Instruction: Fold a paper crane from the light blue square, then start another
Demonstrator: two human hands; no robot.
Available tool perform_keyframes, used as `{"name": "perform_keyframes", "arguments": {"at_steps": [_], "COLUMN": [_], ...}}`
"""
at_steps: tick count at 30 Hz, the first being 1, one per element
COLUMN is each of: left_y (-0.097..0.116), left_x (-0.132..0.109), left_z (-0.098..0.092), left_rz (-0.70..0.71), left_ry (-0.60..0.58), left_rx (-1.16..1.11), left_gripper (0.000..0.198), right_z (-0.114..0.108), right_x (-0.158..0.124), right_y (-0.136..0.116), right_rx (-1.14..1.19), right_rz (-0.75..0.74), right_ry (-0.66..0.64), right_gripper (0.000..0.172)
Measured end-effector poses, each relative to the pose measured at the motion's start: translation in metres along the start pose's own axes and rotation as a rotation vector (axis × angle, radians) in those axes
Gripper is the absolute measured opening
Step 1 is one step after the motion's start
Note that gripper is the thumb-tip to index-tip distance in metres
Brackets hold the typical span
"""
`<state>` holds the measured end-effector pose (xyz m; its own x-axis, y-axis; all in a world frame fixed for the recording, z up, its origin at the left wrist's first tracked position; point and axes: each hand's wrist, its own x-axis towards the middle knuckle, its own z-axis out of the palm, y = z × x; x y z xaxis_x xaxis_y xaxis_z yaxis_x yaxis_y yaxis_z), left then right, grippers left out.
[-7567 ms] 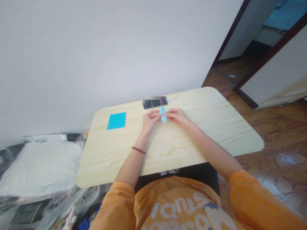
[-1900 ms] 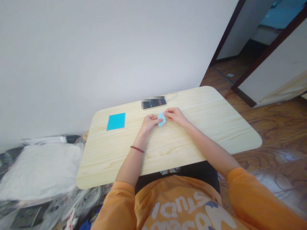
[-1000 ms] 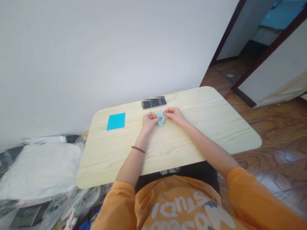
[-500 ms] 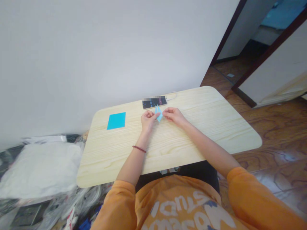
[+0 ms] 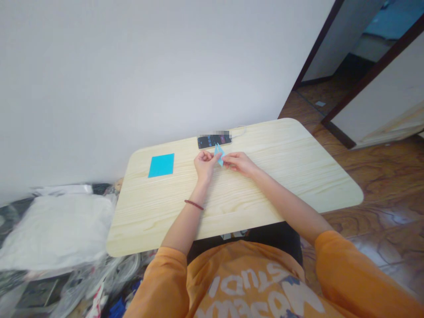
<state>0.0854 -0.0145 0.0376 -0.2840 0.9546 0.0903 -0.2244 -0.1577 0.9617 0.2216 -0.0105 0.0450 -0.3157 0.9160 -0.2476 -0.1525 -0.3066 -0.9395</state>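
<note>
A small piece of folded light-blue paper, pointed at the far end, is held above the table between my two hands. My left hand pinches its left side between thumb and fingers. From the right, my right hand has its fingertips pressed together at the paper's lower right edge. The fingertips cover part of the folds. Left of my hands lies a square stack of bright blue paper, flat on the wooden table.
Just beyond my hands a phone lies near the wall, with a pale cable running right from it. Plastic bags and a white bundle crowd the floor left of the table. A doorway opens at the upper right.
My right fingertips have moved slightly left and down against the folded paper's lower edge. My left hand keeps its pinch. The view has shifted a little.
</note>
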Motion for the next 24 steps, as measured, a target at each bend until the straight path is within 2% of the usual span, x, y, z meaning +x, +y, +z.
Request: {"name": "perform_keyframes", "arguments": {"at_steps": [12,24], "left_y": [-0.0064,-0.0064], "left_x": [0.0007,0.0003], "left_z": [-0.0004,0.0013], "left_rz": [-0.055,-0.162], "left_ry": [-0.004,0.061], "left_rx": [-0.083,-0.225], "left_gripper": [0.048,0.056], "right_z": [-0.0004,0.0036], "right_x": [-0.0001,-0.0007], "right_y": [0.0009,0.0007], "right_rx": [-0.043,-0.047], "right_rz": [-0.023,-0.018], "right_ry": [-0.006,-0.020], "right_gripper": [0.032,0.029]}}
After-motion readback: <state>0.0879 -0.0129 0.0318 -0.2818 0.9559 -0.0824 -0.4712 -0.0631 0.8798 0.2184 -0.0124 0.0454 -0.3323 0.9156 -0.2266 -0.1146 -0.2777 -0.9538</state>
